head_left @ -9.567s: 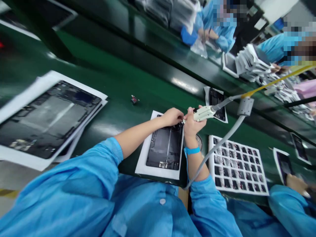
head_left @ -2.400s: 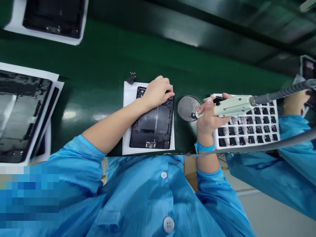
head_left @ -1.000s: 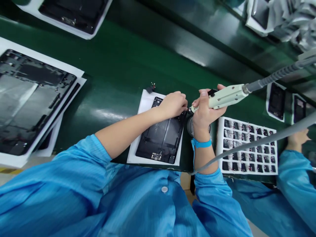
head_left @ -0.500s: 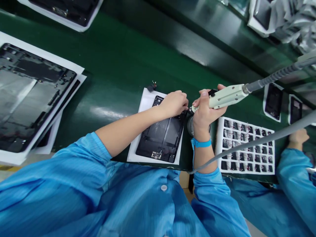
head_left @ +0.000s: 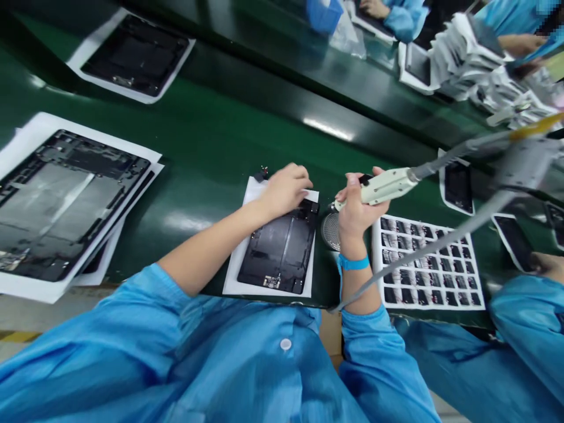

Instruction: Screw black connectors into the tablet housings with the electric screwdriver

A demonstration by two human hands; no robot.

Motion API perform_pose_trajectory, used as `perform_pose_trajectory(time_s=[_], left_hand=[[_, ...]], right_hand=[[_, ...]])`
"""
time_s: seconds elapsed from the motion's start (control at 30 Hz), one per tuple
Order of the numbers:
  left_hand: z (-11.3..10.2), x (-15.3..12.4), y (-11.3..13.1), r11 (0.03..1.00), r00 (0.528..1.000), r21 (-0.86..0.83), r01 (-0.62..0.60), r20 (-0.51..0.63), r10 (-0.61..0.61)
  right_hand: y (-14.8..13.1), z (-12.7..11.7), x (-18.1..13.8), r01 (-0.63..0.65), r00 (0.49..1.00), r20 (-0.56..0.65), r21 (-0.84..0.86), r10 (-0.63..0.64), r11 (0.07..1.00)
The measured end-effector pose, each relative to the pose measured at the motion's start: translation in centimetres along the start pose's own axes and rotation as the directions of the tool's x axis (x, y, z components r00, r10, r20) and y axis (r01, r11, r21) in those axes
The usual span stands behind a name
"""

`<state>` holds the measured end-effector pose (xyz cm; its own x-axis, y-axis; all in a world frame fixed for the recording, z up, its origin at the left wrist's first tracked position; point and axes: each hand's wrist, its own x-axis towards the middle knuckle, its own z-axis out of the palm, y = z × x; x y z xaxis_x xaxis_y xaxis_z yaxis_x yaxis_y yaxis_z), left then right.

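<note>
A black tablet housing (head_left: 275,252) with its inside facing up lies on a white sheet (head_left: 233,279) in front of me. My left hand (head_left: 286,191) is over its upper end, fingers bent and close together; what is under the fingertips is hidden. My right hand (head_left: 356,216) is wrapped round a pale electric screwdriver (head_left: 388,187), which slants with its tip down to the left. That tip is beside the tablet's upper right corner, near a round metal mesh dish (head_left: 330,231). A small black part with wires (head_left: 263,174) shows just beyond the sheet's upper left corner.
A white tray (head_left: 378,264) of small black wired parts sits right of my wrist. The screwdriver's grey cable (head_left: 440,241) crosses over it. Stacked tablet housings (head_left: 83,188) lie at left, another housing (head_left: 136,56) behind. A co-worker's hand (head_left: 549,267) is at far right.
My left hand has moved leftward, away from the screwdriver's tip. The tip, earlier at the tablet's upper right corner, is now apart from it. The view has shifted, showing more of the far side.
</note>
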<state>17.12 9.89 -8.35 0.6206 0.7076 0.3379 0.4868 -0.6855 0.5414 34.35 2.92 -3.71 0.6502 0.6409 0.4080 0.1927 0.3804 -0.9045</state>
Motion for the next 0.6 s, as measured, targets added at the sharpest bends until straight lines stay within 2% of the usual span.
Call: perform_pose_trajectory(time_s=[0.07, 0.13, 0.2, 0.27, 0.37, 0.43, 0.6], left_hand=[[-1.4, -1.7, -1.7, 0.992, 0.982, 0.066, 0.111, -0.163, -0.099], [-2.4, -3.4, -3.6, 0.97, 0.951, 0.091, 0.224, -0.24, -0.197], [-2.7, -4.5, -5.2, 0.961, 0.943, 0.077, 0.267, -0.227, -0.244], [-2.4, -5.0, -6.1, 0.966, 0.952, 0.035, 0.257, -0.183, -0.247], [-1.9, -4.5, -6.6, 0.971, 0.962, -0.024, 0.239, -0.13, -0.24], [-2.2, -4.2, -6.9, 0.969, 0.96, -0.038, 0.244, -0.133, -0.247], [-5.6, -5.8, -8.8, 0.962, 0.957, 0.068, 0.266, -0.137, -0.255]], right_hand=[[-1.0, -1.8, 0.4, 0.052, 0.998, -0.039, -0.013, -0.053, 0.999], [-1.4, -3.7, 0.7, 0.087, 0.993, -0.07, -0.046, -0.09, 0.995], [-1.2, -5.4, 0.9, 0.091, 0.991, -0.094, -0.074, -0.098, 0.993], [-0.6, -6.6, 0.8, 0.082, 0.989, -0.114, -0.103, -0.094, 0.991], [0.3, -7.5, 0.6, 0.069, 0.986, -0.139, -0.155, -0.091, 0.985], [0.7, -7.7, 0.3, 0.062, 0.985, -0.147, -0.169, -0.088, 0.984], [1.2, -7.6, 0.0, 0.051, 0.984, -0.161, -0.173, -0.08, 0.984]])
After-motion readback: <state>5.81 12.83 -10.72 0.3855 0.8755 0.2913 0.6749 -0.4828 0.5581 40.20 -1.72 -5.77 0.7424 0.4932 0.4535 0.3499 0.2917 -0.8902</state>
